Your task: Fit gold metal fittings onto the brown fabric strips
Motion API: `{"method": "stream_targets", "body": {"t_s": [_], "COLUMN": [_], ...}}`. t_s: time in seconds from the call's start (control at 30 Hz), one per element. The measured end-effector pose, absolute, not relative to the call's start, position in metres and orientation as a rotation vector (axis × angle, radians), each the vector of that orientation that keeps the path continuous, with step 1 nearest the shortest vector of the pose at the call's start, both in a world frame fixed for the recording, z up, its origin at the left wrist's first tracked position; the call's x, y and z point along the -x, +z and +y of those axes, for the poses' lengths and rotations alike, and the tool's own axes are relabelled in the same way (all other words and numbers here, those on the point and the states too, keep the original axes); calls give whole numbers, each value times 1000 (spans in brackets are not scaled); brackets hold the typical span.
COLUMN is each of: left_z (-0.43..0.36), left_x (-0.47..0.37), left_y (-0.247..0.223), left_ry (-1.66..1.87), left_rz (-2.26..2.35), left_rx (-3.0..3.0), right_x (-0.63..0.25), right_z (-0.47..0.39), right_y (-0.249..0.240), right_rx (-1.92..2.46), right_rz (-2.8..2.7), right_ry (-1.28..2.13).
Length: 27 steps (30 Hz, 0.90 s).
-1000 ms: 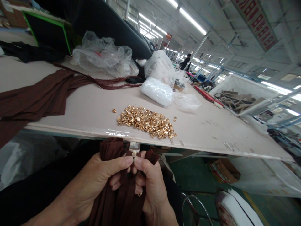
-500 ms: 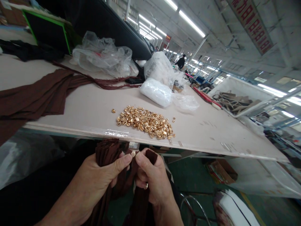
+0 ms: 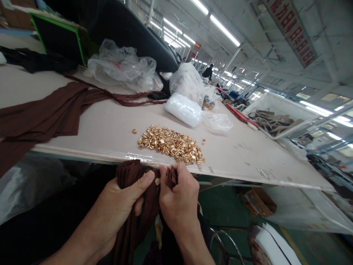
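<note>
My left hand (image 3: 118, 206) is closed around a bundle of dark brown fabric strips (image 3: 127, 176), its thumb stretched along the side toward my right hand. My right hand (image 3: 179, 198) pinches the gathered end of a brown strip (image 3: 171, 176) just below the table's front edge. Between the two hands a small gold metal piece (image 3: 157, 181) shows against the brown fabric; how it is fixed there I cannot make out. A heap of small gold metal pieces (image 3: 172, 143) lies on the table right beyond my hands, with a few loose ones beside it.
More brown strips (image 3: 46, 114) lie across the table (image 3: 234, 158) at left. Clear plastic bags (image 3: 124, 66) and a white packet (image 3: 183, 109) sit behind the heap. A white bin (image 3: 286, 114) with straps stands at right. A cardboard box (image 3: 259, 201) is underneath.
My right hand has turned and bunched up the end of its strip, which stood open in a loop before. My left thumb has come away from the small gold piece.
</note>
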<state>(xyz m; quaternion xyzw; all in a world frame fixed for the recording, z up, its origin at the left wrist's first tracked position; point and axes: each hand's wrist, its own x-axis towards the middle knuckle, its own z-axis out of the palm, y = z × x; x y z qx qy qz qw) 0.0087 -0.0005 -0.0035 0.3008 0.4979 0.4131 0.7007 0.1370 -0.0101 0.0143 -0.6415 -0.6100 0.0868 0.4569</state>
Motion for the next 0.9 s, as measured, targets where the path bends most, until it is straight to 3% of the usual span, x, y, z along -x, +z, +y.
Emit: {"method": "stream_targets", "body": {"t_s": [0.1, 0.17, 0.37, 0.63, 0.9], "left_z": [1, 2, 2, -16, -14], "left_x": [-8, -9, -12, -8, -7], "left_y": [0, 4, 9, -13, -19], "left_ry": [876, 859, 904, 828, 850], "left_rz": [1103, 1117, 1132, 994, 970], "left_rx": [-630, -605, -706, -817, -759], "right_x": [-138, -140, -139, -162, -180], "right_z": [8, 19, 11, -26, -11], "right_y": [25, 32, 38, 28, 20], "right_rx": [1677, 1692, 1400, 1366, 1614], "right_rz": [-1522, -1498, -1445, -1272, -1331], "right_ry": [-83, -82, 537, 986, 193]}}
